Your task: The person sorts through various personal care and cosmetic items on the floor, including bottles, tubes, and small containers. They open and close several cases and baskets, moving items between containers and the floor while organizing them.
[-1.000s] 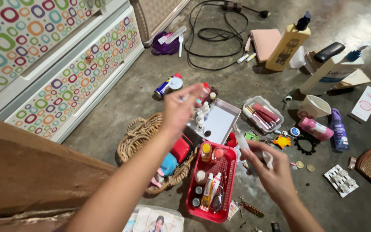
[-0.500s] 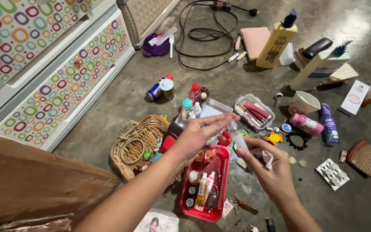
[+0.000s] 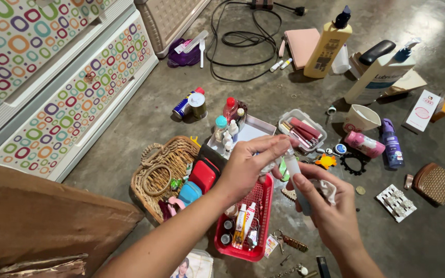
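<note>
Spray bottle [image 3: 295, 177], a slim translucent plastic tube, sits above the red basket [image 3: 261, 226], gripped low down by the right hand [image 3: 330, 208] along with a scrap of white cloth [image 3: 328, 189], while the left hand [image 3: 248, 166] pinches its top end, seemingly at the cap.

From the left: a drawer cabinet [image 3: 52, 77] with glossy fronts printed in coloured rings, then a brown cardboard flap [image 3: 37, 216]. A coarse woven wicker basket [image 3: 163, 172] holds soft pouches. The red basket is rigid plastic mesh, packed with small tubes and vials. Further right lie a clear lidded box [image 3: 303, 131] of pinkish sticks, a tall yellow pump bottle [image 3: 328, 46], a small purple bottle [image 3: 391, 144] and a woven brown coin purse [image 3: 433, 184] on smooth grey concrete.

Working the top well probably calls for a firm lower grip and a light fingertip turn, keeping the bottle upright.
</note>
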